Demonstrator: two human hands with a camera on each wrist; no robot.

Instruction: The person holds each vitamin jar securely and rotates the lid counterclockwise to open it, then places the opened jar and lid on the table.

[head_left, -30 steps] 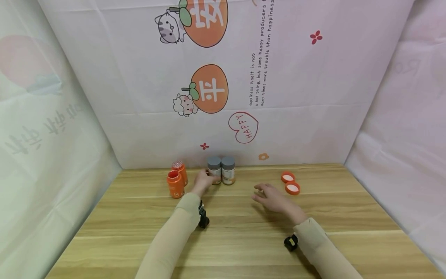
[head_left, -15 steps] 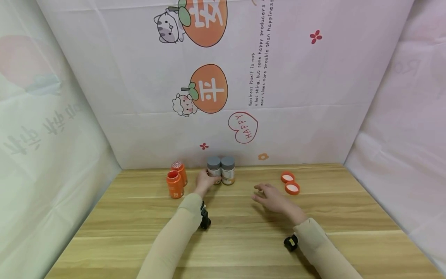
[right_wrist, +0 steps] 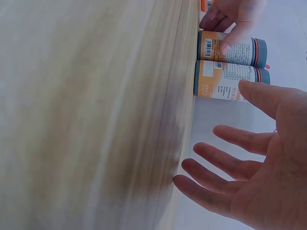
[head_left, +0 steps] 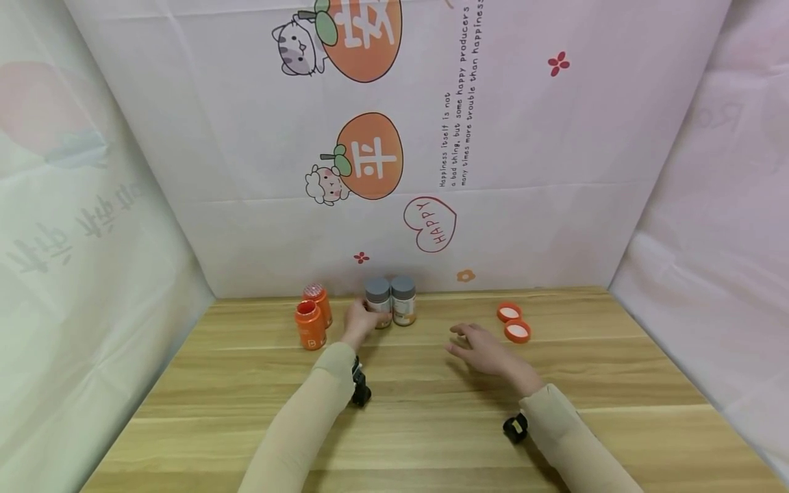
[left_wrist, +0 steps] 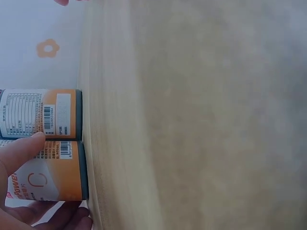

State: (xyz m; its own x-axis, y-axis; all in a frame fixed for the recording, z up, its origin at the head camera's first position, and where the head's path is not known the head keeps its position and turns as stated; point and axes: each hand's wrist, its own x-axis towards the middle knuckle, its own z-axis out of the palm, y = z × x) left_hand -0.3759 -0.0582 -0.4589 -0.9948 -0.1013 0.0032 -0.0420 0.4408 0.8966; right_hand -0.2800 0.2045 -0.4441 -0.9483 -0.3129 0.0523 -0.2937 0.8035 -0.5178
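Takes in first, at the back, a printed cloth [head_left: 511, 171], probably hung as a screen, then a wooden tabletop [head_left: 431, 424] bearing everything.

Poises the right hand [head_left: 485, 352] over the wood, fingers apart and lightly bent round nothing, likely clear of the other's work. Grips with the left hand [head_left: 360, 320] the left grey-lidded bottle [head_left: 379, 298], upright near the cloth, thumb across the front and fingers round the left side, presumably for steadiness. Shows just beside it, touching or nearly so, the right grey-lidded bottle [head_left: 403, 301], upright too.

Groups at left a front orange jar [head_left: 310, 329], lidless, and a rear orange jar [head_left: 319, 301], shiny-topped, perhaps sealed; both upright, as suits uncapped containers.

Lays well to the right a front orange cap [head_left: 517, 332] and a rear orange cap [head_left: 509, 313], touching, pale insides upward, perhaps to spare the linings.
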